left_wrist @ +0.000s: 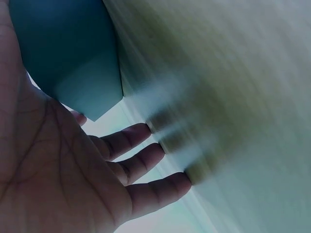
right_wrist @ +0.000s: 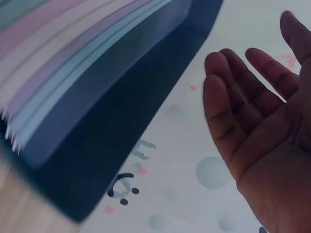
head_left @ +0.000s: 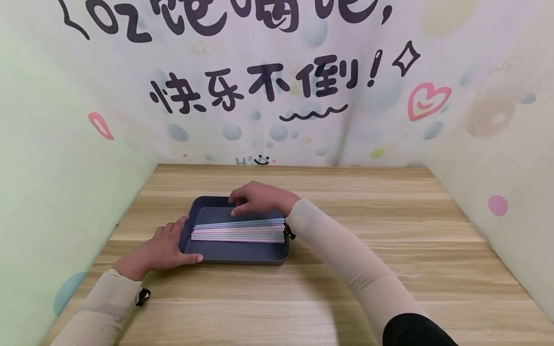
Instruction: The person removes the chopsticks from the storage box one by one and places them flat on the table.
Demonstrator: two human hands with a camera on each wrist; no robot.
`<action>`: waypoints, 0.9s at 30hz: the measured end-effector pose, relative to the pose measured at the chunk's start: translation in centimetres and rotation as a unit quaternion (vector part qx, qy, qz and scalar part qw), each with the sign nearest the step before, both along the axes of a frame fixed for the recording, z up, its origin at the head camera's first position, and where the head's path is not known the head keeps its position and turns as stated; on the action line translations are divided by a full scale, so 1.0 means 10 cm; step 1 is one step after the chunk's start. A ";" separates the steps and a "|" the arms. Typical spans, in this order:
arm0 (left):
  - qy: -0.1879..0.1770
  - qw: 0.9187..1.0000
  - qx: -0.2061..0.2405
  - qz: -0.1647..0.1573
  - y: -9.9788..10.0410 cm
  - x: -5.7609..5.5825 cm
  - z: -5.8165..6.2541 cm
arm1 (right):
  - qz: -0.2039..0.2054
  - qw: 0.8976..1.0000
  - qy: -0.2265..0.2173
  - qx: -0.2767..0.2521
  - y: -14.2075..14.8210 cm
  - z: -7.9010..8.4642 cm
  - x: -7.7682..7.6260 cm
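A dark grey-blue rectangular tray (head_left: 242,258) lies on the table, holding a row of slim pastel sticks (head_left: 238,231) side by side along its length. My left hand (head_left: 162,250) rests at the tray's left end, its thumb on the front rim and the index fingertip by the left rim. In the left wrist view three extended fingers (left_wrist: 138,165) reach the tabletop beside the tray's outer wall. My right hand (head_left: 261,198) is over the tray's back rim, behind the sticks. The right wrist view shows its fingers (right_wrist: 218,104) loosely bent, with nothing between them.
The wood-grain table (head_left: 389,250) extends to both sides and in front of the tray. A printed cloth (head_left: 268,139) with lettering hangs along the back edge, and pale walls (head_left: 497,144) stand at the sides.
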State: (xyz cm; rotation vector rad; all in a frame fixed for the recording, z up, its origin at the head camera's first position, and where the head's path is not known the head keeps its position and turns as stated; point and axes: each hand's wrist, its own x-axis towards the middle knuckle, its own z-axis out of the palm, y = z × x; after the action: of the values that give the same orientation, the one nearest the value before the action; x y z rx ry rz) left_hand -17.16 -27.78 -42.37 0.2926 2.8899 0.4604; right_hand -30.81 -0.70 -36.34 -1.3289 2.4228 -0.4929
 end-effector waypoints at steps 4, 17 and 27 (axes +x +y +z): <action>0.000 1.000 0.003 0.001 0.00 0.00 0.00 | -0.008 1.000 -0.021 -0.010 -0.04 -0.05 0.00; 0.005 1.000 0.007 0.003 -0.03 -0.02 -0.03 | -0.042 0.995 -0.065 -0.063 -0.04 -0.36 -0.01; 0.006 1.000 0.015 0.005 -0.03 -0.02 -0.05 | -0.061 0.993 -0.066 -0.071 -0.04 -0.56 0.00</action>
State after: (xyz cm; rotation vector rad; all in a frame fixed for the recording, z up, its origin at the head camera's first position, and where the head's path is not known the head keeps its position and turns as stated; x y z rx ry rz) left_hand -17.35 -28.10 -42.85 0.2866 2.8986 0.5058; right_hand -30.81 -1.09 -41.91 -1.1668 2.4060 -0.7730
